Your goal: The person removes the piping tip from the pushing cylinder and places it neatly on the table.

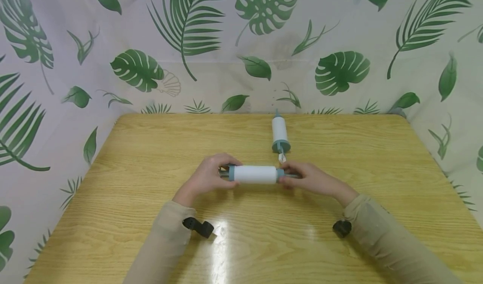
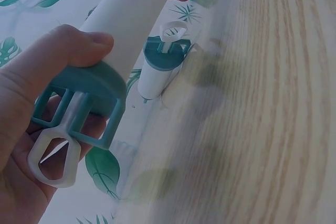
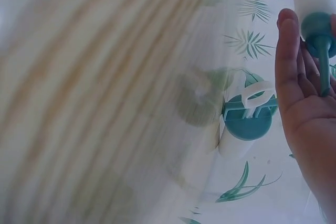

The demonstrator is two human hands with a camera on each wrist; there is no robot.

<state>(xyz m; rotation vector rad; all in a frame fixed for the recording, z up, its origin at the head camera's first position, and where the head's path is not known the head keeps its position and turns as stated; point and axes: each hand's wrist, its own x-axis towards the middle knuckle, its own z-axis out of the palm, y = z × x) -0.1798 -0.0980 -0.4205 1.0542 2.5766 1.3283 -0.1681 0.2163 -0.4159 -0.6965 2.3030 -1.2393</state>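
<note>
A large syringe (image 1: pixel 255 174) with a white barrel lies crosswise between the two hands. My left hand (image 1: pixel 205 175) grips its back end, thumb on the teal collar (image 2: pixel 102 85). A white ring handle (image 2: pixel 35 163) sticks out past the collar's teal finger loops in the left wrist view. At the other end, my right hand (image 1: pixel 311 178) holds the teal tip end, with the slim nozzle (image 3: pixel 324 72) pointing back toward the palm. A second, similar syringe (image 1: pixel 279 128) lies on the table just beyond, its nozzle toward the wall and its white ring handle near my right fingers.
The wood-grain table (image 1: pixel 124 217) reaches back to a leaf-patterned wall covering (image 1: pixel 211 87), which also runs along both sides. Each wrist carries a small black camera, the left one (image 1: pixel 198 227) and the right one (image 1: pixel 342 228).
</note>
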